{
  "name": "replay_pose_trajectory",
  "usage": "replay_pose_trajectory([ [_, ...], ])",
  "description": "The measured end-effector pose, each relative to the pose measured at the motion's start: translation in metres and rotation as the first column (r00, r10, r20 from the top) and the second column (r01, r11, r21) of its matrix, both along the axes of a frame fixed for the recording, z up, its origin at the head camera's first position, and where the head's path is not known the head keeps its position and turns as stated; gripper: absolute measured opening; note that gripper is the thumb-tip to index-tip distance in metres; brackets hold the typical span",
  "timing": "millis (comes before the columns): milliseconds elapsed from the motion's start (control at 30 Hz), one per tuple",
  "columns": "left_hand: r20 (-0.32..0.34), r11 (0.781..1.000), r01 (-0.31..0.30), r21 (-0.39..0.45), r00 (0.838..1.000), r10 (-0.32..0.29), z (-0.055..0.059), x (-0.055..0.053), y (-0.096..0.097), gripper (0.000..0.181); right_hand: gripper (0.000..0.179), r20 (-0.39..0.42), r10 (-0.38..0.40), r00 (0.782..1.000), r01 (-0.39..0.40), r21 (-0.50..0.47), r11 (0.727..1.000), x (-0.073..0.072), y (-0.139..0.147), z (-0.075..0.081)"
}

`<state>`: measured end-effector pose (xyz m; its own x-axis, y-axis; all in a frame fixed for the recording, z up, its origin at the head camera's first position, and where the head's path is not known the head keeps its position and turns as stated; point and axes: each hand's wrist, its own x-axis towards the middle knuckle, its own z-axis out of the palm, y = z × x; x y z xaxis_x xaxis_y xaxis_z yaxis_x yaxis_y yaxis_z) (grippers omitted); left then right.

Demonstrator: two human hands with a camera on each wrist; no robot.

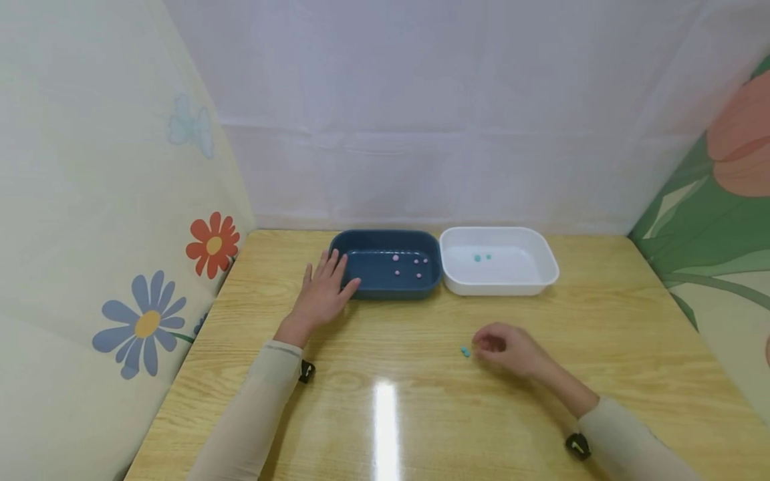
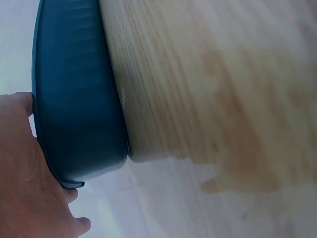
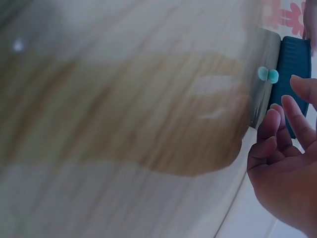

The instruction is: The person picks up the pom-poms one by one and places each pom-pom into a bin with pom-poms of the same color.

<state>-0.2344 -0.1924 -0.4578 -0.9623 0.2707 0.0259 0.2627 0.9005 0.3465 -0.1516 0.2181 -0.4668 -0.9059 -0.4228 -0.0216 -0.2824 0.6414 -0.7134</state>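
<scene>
My left hand [image 1: 319, 297] rests over the left end of a dark blue tray [image 1: 385, 294], its fingers spread and straight at the rim. In the left wrist view, that hand [image 2: 34, 183] touches the outside of the tray wall [image 2: 81, 99]. My right hand [image 1: 511, 349] is low over the table, with fingers bent and a gap between thumb and forefinger. Just left of its fingertips lie small teal beads [image 1: 466, 351], close together on the wood. The right wrist view shows two rounded teal beads [image 3: 268, 74] apart from the hand [image 3: 287, 163].
Several small pink beads [image 1: 396, 258] lie inside the blue tray. Beside it on the right stands a white tray [image 1: 499, 289] with two teal beads [image 1: 478, 258] in it. Both trays are near the back edge of the wooden table [image 1: 385, 347], before a white cloth [image 1: 421, 133].
</scene>
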Motion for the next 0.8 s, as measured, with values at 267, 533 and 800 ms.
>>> replay_pose_trajectory([
  [267,0.006,1.0,0.001,0.008,1.0,-0.001,-0.0004,-0.0004,-0.0002,0.078,0.016,-0.039,0.028,0.999,-0.028,0.012,1.0,0.0009,-0.002,-0.0022],
  [533,0.002,1.0,0.001,0.009,1.0,-0.001,0.0,-0.0006,0.0003,0.078,0.016,-0.052,0.056,0.997,-0.054,0.027,0.998,0.0018,-0.0048,-0.0007],
  [800,0.008,1.0,-0.001,0.009,1.0,0.001,0.0003,0.0003,0.0004,0.079,0.017,-0.088,0.07,0.994,-0.064,0.07,0.995,0.0035,-0.0098,-0.0016],
])
